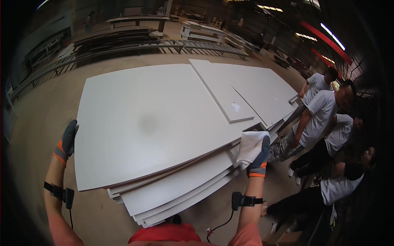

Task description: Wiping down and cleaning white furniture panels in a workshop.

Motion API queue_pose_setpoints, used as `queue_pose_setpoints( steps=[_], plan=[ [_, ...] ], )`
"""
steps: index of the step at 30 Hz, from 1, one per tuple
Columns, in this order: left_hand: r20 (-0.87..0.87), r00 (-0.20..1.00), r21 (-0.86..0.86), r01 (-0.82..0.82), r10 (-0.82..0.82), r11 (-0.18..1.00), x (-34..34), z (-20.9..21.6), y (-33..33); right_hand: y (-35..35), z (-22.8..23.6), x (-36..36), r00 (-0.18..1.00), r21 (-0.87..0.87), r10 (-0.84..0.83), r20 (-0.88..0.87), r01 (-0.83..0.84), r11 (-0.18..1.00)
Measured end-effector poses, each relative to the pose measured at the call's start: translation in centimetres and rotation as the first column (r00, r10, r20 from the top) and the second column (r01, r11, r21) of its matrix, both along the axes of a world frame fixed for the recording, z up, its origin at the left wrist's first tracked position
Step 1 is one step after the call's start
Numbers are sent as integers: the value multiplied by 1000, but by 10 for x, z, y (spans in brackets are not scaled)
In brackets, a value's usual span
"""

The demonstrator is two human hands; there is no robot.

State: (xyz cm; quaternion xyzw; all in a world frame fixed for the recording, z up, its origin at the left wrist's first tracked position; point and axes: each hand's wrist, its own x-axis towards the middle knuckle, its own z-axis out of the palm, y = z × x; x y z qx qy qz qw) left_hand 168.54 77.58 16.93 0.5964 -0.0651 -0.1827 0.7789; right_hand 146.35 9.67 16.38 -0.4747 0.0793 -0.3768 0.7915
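A large white panel (139,123) lies on top of a stack of white boards. At its left edge is my left hand (68,141), in a dark grey glove with an orange cuff, closed against the panel's rim; some of its fingers are hidden. Beyond the panel's right corner, my right hand (260,158) wears a matching glove. It grips a white cloth (250,146) that hangs over the edges of the lower boards (176,180). A narrower white board (219,92) rests across the right part of the stack, with a small white label (235,107) on it.
Several people in light shirts (322,110) stand close along the right side of the stack. A roller conveyor (168,46) with dark boards (119,41) runs across the back. Further off stands a white bench (202,33). Concrete floor (37,110) shows at the left.
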Motion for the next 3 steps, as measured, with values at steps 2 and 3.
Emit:
queue_pose_setpoints(
  steps=[2, 3],
  plan=[
    [98, 995, -55, -7, 12, 998, -2, -4, -16, -6, -20, -31, 997, 3, 49, 65, -49, 999],
    [226, 973, -94, 61, -38, 994, 3, -13, 0, 7, -21, -42, 985, 11, 135, 107, -137, 990]
  ],
)
